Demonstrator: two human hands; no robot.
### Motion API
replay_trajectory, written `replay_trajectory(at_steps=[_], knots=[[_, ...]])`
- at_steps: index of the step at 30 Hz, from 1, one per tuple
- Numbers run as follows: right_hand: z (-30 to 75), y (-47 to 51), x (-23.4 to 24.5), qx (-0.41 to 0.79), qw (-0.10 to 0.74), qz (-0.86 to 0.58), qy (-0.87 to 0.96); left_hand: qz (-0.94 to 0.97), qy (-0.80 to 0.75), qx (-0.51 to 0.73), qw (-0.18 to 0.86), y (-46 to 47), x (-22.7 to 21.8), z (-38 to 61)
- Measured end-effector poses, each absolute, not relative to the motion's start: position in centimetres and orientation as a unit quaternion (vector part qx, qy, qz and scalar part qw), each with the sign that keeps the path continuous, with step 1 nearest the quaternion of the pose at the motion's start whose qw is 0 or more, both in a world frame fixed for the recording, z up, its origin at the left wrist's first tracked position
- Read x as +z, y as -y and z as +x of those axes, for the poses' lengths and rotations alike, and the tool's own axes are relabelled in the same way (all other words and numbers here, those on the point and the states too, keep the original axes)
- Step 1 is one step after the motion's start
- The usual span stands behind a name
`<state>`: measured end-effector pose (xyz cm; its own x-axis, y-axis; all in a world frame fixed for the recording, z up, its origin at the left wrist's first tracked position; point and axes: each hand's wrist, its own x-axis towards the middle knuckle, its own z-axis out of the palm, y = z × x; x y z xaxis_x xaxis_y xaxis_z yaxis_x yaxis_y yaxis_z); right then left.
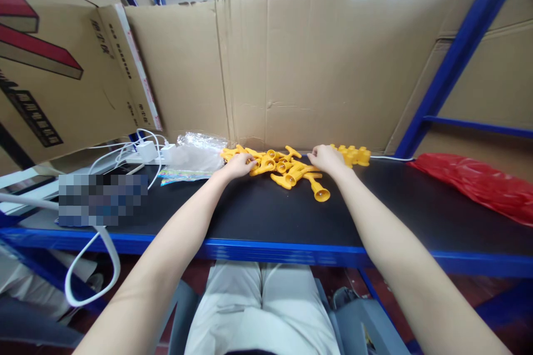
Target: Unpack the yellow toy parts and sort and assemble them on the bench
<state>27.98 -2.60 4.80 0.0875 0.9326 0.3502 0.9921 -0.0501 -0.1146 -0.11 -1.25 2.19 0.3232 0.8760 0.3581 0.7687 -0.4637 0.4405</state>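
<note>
Several yellow plastic pieces (291, 176), each with a T-shaped handle and a flared cup end, lie in a loose pile on the black tabletop. My left hand (240, 165) rests at the pile's left side, its fingers partly apart and touching pieces there. At the right edge is my right hand (328, 157), fingers bent toward the pile and slightly apart, with nothing visible in them. One piece (321, 194) lies nearest me, cup end facing forward. Just beyond my right hand stands a tight group of yellow cup-ended pieces (358, 155), partly hidden by that hand.
A clear plastic bag (195, 152) lies left of the pile, near white chargers and cables (146, 151). A red plastic bag (470, 183) is at the right. Cardboard (325, 72) walls the back, and blue metal (287, 252) edges the table.
</note>
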Motion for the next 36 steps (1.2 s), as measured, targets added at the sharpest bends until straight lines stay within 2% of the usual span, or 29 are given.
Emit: replay_trajectory(at_steps=[7, 14, 18, 23, 29, 36], knots=[[27.0, 3.5, 5.3, -0.111, 0.219, -0.666, 0.704, 0.773, -0.493, 0.396, 0.046, 1.7, 2.8, 0.4], [23.8, 5.3, 5.5, -0.088, 0.348, -0.450, 0.818, 0.690, -0.463, 0.554, 0.059, 2.1, 3.6, 1.3], [21.9, 6.0, 4.9, -0.077, 0.353, -0.369, 0.856, 0.671, -0.417, 0.611, 0.042, 2.2, 3.8, 1.6], [21.3, 5.5, 3.9, -0.074, 0.285, -0.360, 0.886, 0.696, -0.408, 0.588, 0.057, 2.8, 3.9, 2.1], [21.6, 4.3, 2.6, -0.057, 0.217, -0.339, 0.914, 0.705, -0.441, 0.543, 0.121, 2.7, 3.5, 2.1], [20.5, 4.8, 2.3, -0.003, 0.294, -0.366, 0.883, 0.728, -0.417, 0.491, 0.235, 2.8, 2.9, 2.4]])
